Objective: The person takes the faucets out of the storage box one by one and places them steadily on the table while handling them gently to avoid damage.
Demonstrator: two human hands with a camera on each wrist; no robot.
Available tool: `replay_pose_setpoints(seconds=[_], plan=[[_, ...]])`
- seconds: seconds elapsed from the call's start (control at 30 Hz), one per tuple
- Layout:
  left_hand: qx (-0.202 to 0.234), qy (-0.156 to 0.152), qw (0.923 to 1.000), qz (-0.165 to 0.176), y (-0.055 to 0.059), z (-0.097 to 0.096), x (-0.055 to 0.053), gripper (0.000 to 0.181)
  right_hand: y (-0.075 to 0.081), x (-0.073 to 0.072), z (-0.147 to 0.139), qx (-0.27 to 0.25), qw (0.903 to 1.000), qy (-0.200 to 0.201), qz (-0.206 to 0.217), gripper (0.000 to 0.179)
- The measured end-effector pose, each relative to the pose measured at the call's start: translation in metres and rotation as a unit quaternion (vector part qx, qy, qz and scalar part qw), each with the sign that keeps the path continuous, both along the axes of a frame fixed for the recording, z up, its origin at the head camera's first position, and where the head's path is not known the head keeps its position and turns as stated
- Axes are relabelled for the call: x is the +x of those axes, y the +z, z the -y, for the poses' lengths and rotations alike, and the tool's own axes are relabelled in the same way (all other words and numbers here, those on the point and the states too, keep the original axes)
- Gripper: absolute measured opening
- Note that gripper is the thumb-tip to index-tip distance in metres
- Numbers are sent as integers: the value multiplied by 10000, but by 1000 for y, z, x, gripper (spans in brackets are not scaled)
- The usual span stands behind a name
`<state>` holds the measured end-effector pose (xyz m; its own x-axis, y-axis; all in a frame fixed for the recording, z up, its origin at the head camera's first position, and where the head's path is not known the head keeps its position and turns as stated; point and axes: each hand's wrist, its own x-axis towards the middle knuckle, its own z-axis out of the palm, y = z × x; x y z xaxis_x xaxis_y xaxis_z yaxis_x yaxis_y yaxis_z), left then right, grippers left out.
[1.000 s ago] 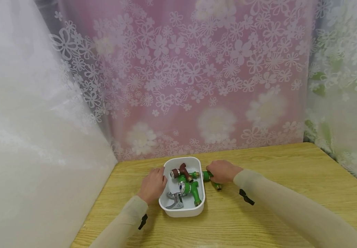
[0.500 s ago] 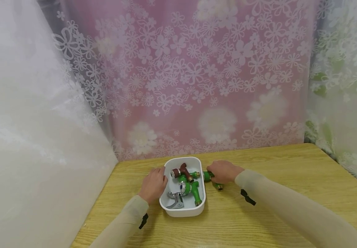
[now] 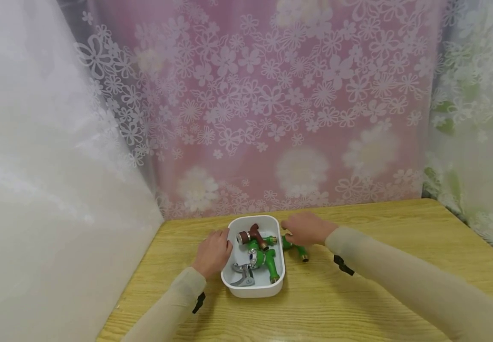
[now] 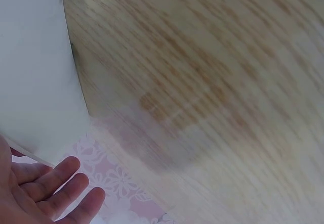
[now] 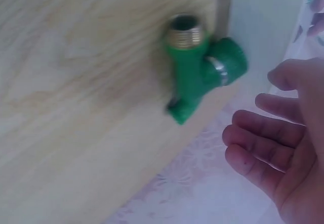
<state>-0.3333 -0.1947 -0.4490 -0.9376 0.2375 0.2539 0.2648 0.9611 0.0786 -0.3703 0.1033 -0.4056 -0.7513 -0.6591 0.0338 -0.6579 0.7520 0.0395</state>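
A white plastic tub [image 3: 256, 293] stands on the wooden table. My left hand [image 3: 212, 254] holds its left rim, the thumb over the edge; in the left wrist view its fingers [image 4: 63, 186] lie beside the white wall. Against the tub's right side, outside it, a green plastic tap [image 5: 188, 75] with a brass-coloured threaded end lies on the table. My right hand [image 3: 308, 228] hovers over and behind that tap, fingers relaxed, with a gap between them and it in the right wrist view. In the tub are a brown tap [image 3: 256, 235], green taps [image 3: 270, 268] and a chrome tap [image 3: 246, 276].
The wooden table [image 3: 357, 285] reaches out on both sides of the tub. Behind it hangs a pink flowered curtain [image 3: 289, 114], with a white sheet [image 3: 45, 190] on the left and a pale flowered one [image 3: 477, 142] on the right.
My right hand has let go of the green tap beside the tub and lifted slightly up and back. The left hand stays at the rim.
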Motion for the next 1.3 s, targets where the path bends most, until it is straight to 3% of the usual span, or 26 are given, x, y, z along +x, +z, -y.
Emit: replay_pose_setpoints(seconds=[0.17, 0.23, 0.43, 0.67, 0.97, 1.3], plan=[[-40, 3, 10000, 8, 0, 4, 1, 45, 14, 0, 23, -6, 9998, 202, -48, 25], [-51, -3, 10000, 22, 1, 5, 2, 45, 18, -1, 33, 55, 9997, 190, 115, 29], [5, -69, 10000, -12, 1, 5, 5, 45, 21, -6, 60, 107, 9979, 169, 615, 36], [2, -144, 9998, -149, -3, 3, 1, 45, 23, -11, 79, 125, 9963, 141, 838, 30], [-97, -49, 9999, 15, 1, 1, 0, 45, 26, -26, 98, 215, 9904, -57, 1366, 43], [-64, -76, 9999, -77, 3, 3, -1, 44, 31, -34, 118, 439, 9852, -304, 1626, 40]])
